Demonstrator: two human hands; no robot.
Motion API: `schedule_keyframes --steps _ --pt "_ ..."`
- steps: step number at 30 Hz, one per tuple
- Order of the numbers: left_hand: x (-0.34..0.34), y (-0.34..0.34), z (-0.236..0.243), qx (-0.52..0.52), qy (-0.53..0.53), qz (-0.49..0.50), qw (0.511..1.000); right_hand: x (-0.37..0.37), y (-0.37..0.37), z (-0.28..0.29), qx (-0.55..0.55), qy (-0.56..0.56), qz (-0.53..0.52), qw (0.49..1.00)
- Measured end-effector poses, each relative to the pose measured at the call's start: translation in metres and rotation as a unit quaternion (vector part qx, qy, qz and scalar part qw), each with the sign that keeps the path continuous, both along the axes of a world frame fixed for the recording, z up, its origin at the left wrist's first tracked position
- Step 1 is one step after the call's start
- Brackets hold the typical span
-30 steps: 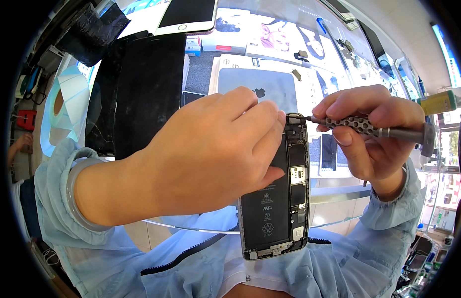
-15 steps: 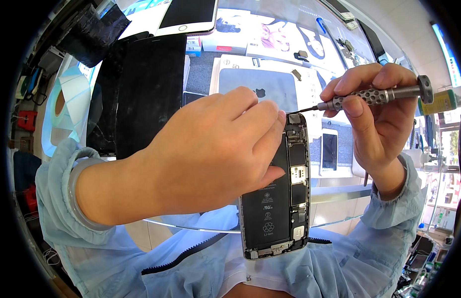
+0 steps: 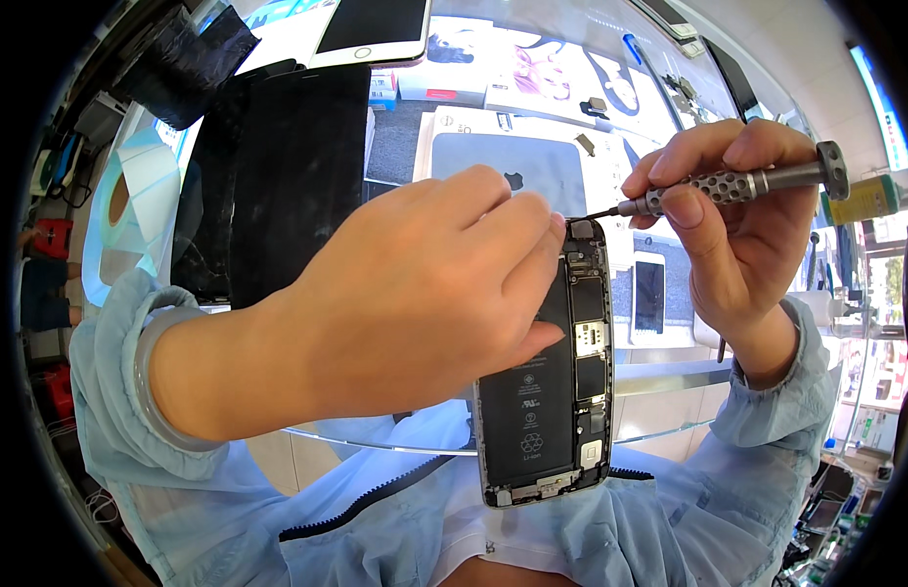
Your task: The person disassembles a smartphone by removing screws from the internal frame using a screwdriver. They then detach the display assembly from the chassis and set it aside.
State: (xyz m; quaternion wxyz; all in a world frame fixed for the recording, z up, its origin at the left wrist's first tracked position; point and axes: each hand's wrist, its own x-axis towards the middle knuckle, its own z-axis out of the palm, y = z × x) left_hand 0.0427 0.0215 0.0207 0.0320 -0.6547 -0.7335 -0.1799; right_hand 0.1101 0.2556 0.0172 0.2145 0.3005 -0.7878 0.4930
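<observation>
An opened smartphone (image 3: 591, 380) with its battery and circuit boards bare hangs over the counter's front edge, its long side running toward me. Across its upper left part lies my left hand (image 3: 439, 279), closed on the phone; the fingertips are hidden behind the knuckles. A slim metal screwdriver (image 3: 723, 188) with a perforated grip is pinched in my right hand (image 3: 737, 220). Its thin tip points left and meets or nearly meets the phone's top edge, near my left fingertips. Contact cannot be made out.
On the glass counter lie a black mat (image 3: 297, 166), a white-framed phone (image 3: 371, 29), a tablet box (image 3: 512, 161) and small loose parts (image 3: 594, 108). A sticker roll (image 3: 116, 201) stands at the left. A small white phone (image 3: 648, 298) lies beyond my right wrist.
The phone has shifted slightly right and up. My right hand with the screwdriver has moved a little left and up. At the far left edge, part of another person has come into view.
</observation>
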Motion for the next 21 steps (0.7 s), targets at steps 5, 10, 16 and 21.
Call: schedule_keyframes --steps 5,10,16,21 --pt "0.0 -0.001 0.002 -0.016 -0.002 0.002 1.0 -0.001 0.0 0.0 0.012 0.0 0.007 1.0" --pt "0.0 -0.001 0.002 -0.013 0.0 0.003 1.0 -0.002 -0.001 0.0 0.01 0.007 0.006 1.0" --pt "-0.001 0.0 0.0 0.017 -0.011 0.01 1.0 -0.002 -0.004 0.004 -0.087 -0.068 -0.007 0.994" --pt "-0.001 0.001 -0.005 0.047 0.016 0.019 0.999 0.006 -0.015 0.007 -0.152 -0.132 -0.018 0.979"
